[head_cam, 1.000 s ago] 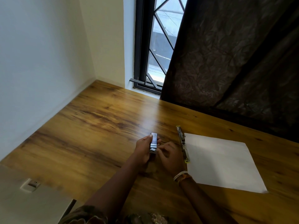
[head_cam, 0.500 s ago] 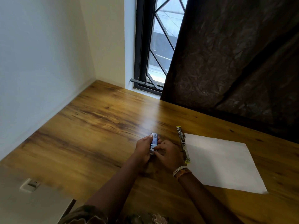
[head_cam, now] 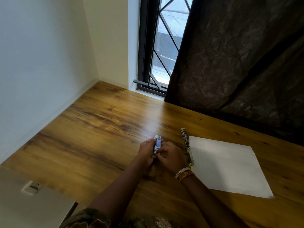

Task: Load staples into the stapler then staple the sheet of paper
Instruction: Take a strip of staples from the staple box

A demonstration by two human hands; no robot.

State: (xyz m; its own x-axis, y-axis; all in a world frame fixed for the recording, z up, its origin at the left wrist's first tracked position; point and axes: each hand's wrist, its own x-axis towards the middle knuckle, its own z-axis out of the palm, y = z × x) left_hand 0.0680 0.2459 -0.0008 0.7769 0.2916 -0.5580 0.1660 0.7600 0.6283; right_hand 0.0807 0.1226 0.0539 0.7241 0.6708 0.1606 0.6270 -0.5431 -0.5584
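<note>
Two hands, left hand (head_cam: 146, 149) and right hand (head_cam: 171, 156), both clamped on a small box (head_cam: 157, 142) above the desk (head_cam: 98, 129); stapler (head_cam: 187, 146) touching the paper's (head_cam: 227, 163) left edge.

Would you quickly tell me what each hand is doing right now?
Left hand: closed on the staple box.
Right hand: fingers pinching the same box's near end.

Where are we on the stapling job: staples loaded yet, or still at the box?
Done: the stapler lies opened out flat along the left edge of the sheet of paper. In hand: the left hand grips a small staple box while the right hand works at its near end. Left: no staples show in the stapler, and the paper shows no sign of stapling.
</note>
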